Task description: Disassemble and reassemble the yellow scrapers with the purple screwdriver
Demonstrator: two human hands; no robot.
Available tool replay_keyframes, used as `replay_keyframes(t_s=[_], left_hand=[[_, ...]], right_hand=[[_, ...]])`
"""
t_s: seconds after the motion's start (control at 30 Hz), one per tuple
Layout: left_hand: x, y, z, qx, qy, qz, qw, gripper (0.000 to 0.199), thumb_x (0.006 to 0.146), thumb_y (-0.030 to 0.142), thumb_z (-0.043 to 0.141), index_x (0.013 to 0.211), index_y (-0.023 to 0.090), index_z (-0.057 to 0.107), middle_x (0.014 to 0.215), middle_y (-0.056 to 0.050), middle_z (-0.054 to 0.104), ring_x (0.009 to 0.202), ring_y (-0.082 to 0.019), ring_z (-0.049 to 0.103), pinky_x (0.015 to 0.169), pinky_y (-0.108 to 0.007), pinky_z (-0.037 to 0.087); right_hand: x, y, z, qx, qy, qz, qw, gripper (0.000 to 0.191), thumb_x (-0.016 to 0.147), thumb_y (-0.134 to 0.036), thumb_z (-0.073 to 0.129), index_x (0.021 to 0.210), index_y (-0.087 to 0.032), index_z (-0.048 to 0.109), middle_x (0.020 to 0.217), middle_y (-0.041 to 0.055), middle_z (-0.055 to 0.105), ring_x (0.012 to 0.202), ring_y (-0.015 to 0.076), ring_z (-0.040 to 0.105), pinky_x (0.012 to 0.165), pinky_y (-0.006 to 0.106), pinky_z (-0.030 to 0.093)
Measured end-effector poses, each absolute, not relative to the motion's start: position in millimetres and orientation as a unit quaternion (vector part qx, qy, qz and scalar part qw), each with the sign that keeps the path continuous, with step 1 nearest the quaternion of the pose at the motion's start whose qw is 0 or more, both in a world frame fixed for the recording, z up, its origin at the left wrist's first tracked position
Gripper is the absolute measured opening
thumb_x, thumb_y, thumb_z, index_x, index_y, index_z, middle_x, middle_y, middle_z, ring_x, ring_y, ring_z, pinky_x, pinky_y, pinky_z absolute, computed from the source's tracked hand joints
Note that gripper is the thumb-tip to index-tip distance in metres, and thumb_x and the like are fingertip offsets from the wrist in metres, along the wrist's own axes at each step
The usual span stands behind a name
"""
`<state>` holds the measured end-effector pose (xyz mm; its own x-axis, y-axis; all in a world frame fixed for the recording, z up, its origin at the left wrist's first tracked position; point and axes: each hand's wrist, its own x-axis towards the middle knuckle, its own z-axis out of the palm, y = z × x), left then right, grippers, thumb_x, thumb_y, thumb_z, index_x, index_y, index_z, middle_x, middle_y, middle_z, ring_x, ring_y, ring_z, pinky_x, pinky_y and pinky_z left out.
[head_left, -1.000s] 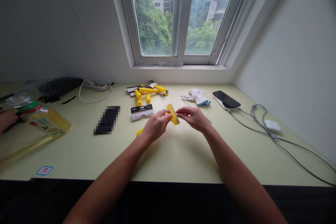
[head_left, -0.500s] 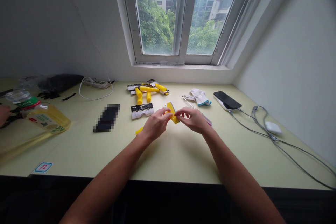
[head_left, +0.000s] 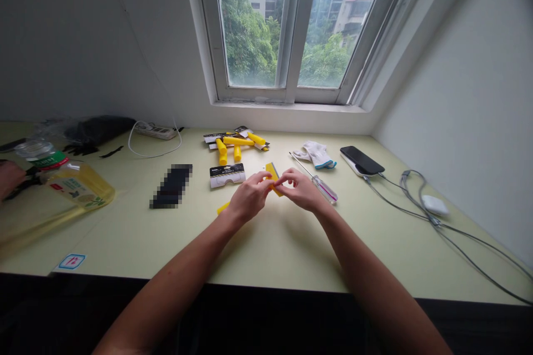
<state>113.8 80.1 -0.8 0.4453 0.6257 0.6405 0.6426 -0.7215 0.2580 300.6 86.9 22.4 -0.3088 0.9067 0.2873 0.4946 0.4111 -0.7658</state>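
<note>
A yellow scraper head [head_left: 271, 170], flat and with a grey strip along its right-hand edge, sits between the two hands, just right of the left hand's fingertips and just left of the right's. Its long axis runs mainly away from the person, the far end leaning toward the left hand's side. Neither hand is clearly nearer: both meet at it. The left hand [head_left: 249, 197] is nearly closed, thumb and forefinger pinching the head's left side. The right hand [head_left: 301, 189] has its thumb and fingertips drawn together at the head's nearer half; whether they grip it or something small, I cannot tell.

Just beyond and right of the right hand lies a screwdriver [head_left: 325, 189], its shaft slanting off to the far left. Past that is a white glove [head_left: 315, 154] with a blue cuff. Beyond the left hand is a black-and-white package card [head_left: 227, 177], with a pile of yellow-handled scrapers [head_left: 237, 141] farther off. Another yellow piece [head_left: 223, 208] shows beside the left wrist, on the bench [head_left: 287, 260].
</note>
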Motion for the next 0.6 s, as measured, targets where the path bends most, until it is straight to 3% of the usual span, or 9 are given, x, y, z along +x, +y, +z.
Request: replay_keyframes(t_s=[0.2, 0.43, 0.6], left_hand=[[114.9, 80.3, -0.8, -0.847, -0.372, -0.379, 0.013, 0.015, 0.089, 0.015, 0.054, 0.100, 0.018, 0.064, 0.111, -0.010, 0.064, 0.098, -0.021, 0.065, 0.084, -0.038, 0.058], [114.6, 80.4, -1.6, -0.849, -0.375, -0.373, 0.014, 0.015, 0.089, 0.014, 0.055, 0.099, 0.018, 0.065, 0.113, -0.010, 0.064, 0.099, -0.022, 0.065, 0.084, -0.038, 0.058], [114.1, 80.0, 0.6, -0.843, -0.382, -0.379, 0.005, 0.015, 0.089, 0.014, 0.055, 0.099, 0.019, 0.065, 0.111, -0.010, 0.064, 0.094, -0.021, 0.066, 0.082, -0.037, 0.058]], right_hand=[[295.9, 92.0, 17.2, -0.478, -0.703, 0.350, 0.394, 0.011, 0.068, -0.031, 0.070, 0.072, -0.021, 0.068, 0.088, 0.0039, 0.057, 0.084, 0.0187, 0.053, 0.075, 0.033, 0.042], [295.5, 92.0, 13.6, -0.427, -0.651, 0.490, 0.392, 0.027, 0.070, -0.034, 0.067, 0.087, -0.020, 0.052, 0.073, -0.0008, 0.058, 0.068, 0.0144, 0.056, 0.061, 0.027, 0.043], [297.6, 89.4, 17.8, -0.382, -0.658, 0.513, 0.397, 0.026, 0.073, -0.036, 0.068, 0.089, -0.020, 0.054, 0.076, 0.0006, 0.062, 0.071, 0.0151, 0.058, 0.063, 0.028, 0.043]])
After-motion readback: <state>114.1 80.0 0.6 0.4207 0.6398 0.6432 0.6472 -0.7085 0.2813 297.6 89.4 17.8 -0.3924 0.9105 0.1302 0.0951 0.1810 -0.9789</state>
